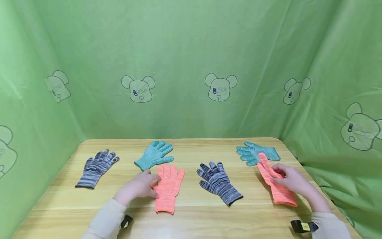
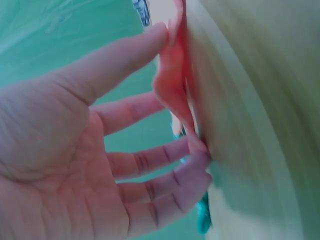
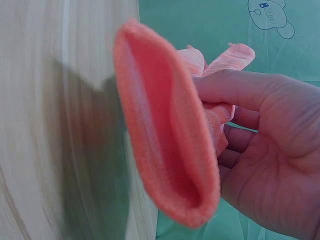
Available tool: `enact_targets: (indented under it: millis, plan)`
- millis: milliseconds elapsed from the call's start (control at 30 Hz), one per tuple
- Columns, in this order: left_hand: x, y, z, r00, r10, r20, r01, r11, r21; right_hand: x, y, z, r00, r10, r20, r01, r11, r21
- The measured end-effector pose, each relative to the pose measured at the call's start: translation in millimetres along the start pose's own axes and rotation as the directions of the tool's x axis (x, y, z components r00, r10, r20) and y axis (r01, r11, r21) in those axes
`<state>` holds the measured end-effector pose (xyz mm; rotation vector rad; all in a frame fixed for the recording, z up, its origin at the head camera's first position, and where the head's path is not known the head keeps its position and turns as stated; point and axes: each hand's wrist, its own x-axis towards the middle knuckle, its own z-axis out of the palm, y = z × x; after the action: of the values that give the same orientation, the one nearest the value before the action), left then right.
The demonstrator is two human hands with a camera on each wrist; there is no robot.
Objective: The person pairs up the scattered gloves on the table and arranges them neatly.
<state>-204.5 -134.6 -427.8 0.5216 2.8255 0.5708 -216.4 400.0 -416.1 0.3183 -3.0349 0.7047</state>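
Note:
A coral knit glove [image 1: 167, 191] lies palm-down at the table's middle, fingers pointing away. My left hand [image 1: 142, 186] is at its left edge, with thumb and fingertips spread apart against the fabric. In the left wrist view a raised fold of the coral glove [image 2: 172, 82] sits between thumb and fingers. On the right, my right hand [image 1: 290, 179] pinches a second coral glove [image 1: 279, 189] by its side and holds it tilted. The right wrist view shows its open cuff [image 3: 165, 130] facing the camera, the thumb in front and the other fingers partly hidden behind.
Grey-black striped gloves lie at the left [image 1: 96, 167] and right of centre [image 1: 220, 182]. Teal gloves lie at the back, one left of centre [image 1: 154, 155], another at the right [image 1: 268, 153] behind the held glove. Green curtains [image 1: 191, 119] surround the wooden table [image 1: 194, 225].

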Motion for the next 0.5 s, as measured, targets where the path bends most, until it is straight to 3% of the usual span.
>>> enact_targets:
  millis: [200,367,500]
  plan:
    - [7.0,-17.0,-1.0,0.999,0.035,0.04,-0.03,0.995,-0.098,0.0,0.9,0.5,1.0,-0.004,-0.002,0.004,1.0,0.007]
    - [10.2,-28.4,-2.9,0.994,0.09,0.061,-0.075,0.974,-0.212,-0.1,1.0,0.0,1.0,-0.004,0.0,0.004,1.0,-0.003]
    - [11.8,-35.9,-3.9,0.99,0.123,0.068,-0.102,0.963,-0.248,0.3,-0.2,-0.9,1.0,-0.002,-0.001,0.002,1.0,0.002]
